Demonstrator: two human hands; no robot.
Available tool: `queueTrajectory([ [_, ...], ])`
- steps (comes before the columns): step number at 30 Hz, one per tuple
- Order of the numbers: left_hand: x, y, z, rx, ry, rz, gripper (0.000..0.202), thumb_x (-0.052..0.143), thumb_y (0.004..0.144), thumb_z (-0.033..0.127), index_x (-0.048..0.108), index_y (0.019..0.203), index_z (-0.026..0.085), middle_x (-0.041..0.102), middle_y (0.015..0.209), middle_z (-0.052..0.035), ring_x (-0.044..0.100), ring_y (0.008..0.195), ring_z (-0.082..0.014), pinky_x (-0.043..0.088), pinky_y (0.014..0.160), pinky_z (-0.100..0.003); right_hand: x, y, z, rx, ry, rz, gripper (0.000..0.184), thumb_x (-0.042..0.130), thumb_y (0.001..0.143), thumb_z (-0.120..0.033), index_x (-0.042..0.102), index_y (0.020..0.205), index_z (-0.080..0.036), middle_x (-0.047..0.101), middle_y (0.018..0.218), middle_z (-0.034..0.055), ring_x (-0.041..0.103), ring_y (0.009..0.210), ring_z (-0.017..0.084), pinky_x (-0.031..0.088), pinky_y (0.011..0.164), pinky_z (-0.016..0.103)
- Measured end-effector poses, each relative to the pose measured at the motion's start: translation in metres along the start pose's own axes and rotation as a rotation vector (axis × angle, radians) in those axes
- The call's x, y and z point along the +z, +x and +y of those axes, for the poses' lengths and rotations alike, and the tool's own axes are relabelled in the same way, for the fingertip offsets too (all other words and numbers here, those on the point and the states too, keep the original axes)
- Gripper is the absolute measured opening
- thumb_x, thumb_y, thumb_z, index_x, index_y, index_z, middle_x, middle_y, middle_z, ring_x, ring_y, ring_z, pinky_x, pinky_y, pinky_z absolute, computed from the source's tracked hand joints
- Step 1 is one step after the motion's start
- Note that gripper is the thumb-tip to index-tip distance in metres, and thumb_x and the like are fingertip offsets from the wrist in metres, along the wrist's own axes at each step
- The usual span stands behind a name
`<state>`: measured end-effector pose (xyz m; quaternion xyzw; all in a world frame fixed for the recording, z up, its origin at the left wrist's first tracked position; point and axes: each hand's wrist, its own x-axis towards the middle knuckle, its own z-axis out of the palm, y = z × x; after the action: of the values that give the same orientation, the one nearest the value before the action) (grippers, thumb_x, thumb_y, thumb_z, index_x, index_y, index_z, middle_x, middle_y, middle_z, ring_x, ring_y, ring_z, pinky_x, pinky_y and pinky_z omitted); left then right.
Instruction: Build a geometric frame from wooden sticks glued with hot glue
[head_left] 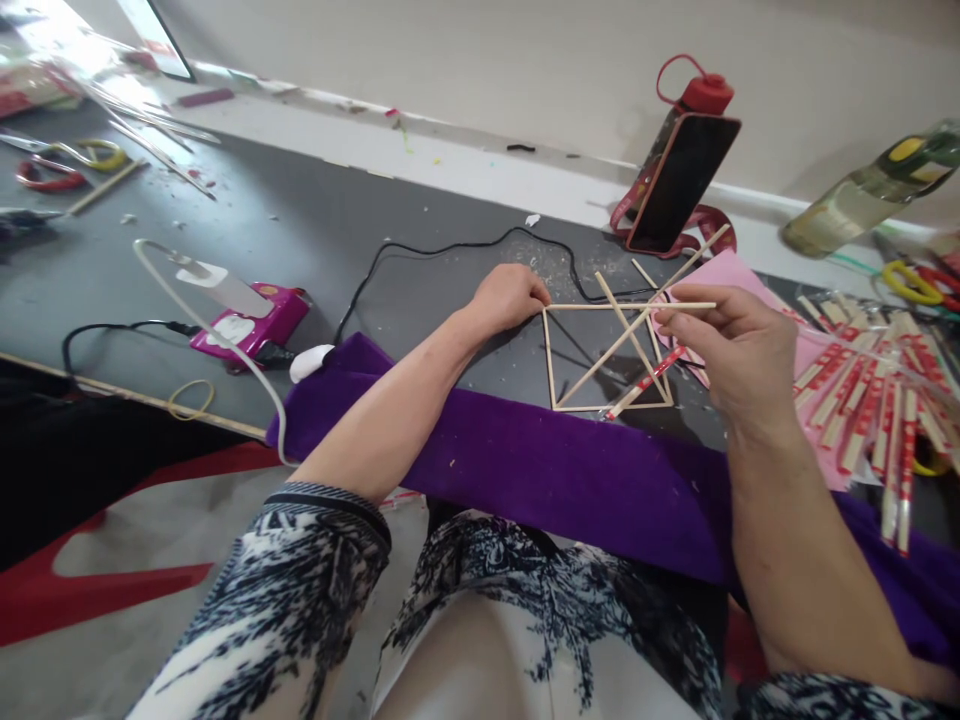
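Observation:
A square frame of thin wooden chopsticks [550,358] lies on the grey table, with loose chopsticks [619,312] crossing over it. My left hand [511,296] is closed at the frame's far left corner, fingertips pinching the stick end there. Between the thumb and fingers of my right hand [739,345] is a chopstick [694,305], held level near the frame's far right corner. Where that stick meets the frame is partly hidden by my fingers. One chopstick in a red-and-white wrapper [645,383] lies slantwise across the frame's right part.
Several wrapped chopsticks [862,400] are heaped on pink paper [724,275] at right. A phone [682,185] leans on a red-capped bottle [709,92] behind. A magenta power adapter [259,320] with cables sits left. Purple cloth [525,450] covers the front edge. Scissors [52,175] lie far left.

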<state>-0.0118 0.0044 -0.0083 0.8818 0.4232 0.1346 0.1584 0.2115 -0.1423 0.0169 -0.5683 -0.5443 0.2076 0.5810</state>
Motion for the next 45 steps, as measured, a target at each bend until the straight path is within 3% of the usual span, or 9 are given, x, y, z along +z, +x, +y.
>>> queueTrajectory([
  [5,0.0,0.0,-0.001,0.004,-0.013,-0.01,0.029,0.059,0.076,0.018,0.079,0.096,0.024,0.078,0.094,-0.0028,0.069,0.089,-0.0192,0.048,0.078,-0.026,-0.014,0.002,-0.008,0.082,0.036,-0.079,0.034,0.077,0.066,-0.015,0.075,0.099,-0.022,0.076,0.082,0.0012,0.072,0.079,0.017,0.057,0.078,0.034],
  [11,0.0,0.001,-0.001,-0.017,-0.033,-0.012,0.027,0.061,0.076,0.02,0.08,0.094,0.026,0.078,0.095,-0.0022,0.069,0.093,-0.0203,0.048,0.079,-0.027,-0.033,0.008,-0.001,0.042,0.01,0.093,0.024,0.078,0.065,-0.015,0.077,0.088,-0.024,0.074,0.072,-0.0005,0.069,0.064,0.014,0.056,0.059,0.026],
  [28,0.0,0.001,0.002,-0.066,0.041,-0.031,0.028,0.059,0.078,0.022,0.079,0.097,0.027,0.077,0.1,-0.0008,0.068,0.098,-0.0188,0.047,0.082,-0.024,-0.032,0.01,-0.001,0.133,-0.136,0.085,0.019,0.072,0.069,-0.02,0.076,0.088,-0.02,0.074,0.073,0.0007,0.07,0.067,0.015,0.057,0.066,0.028],
  [45,-0.001,-0.001,0.006,-0.054,0.077,-0.026,0.029,0.057,0.078,0.02,0.08,0.095,0.025,0.077,0.095,-0.0019,0.068,0.09,-0.0181,0.047,0.075,-0.024,-0.03,0.007,0.003,0.131,-0.196,0.045,0.017,0.071,0.072,-0.023,0.075,0.089,-0.022,0.074,0.076,0.0015,0.069,0.07,0.017,0.056,0.069,0.031],
])
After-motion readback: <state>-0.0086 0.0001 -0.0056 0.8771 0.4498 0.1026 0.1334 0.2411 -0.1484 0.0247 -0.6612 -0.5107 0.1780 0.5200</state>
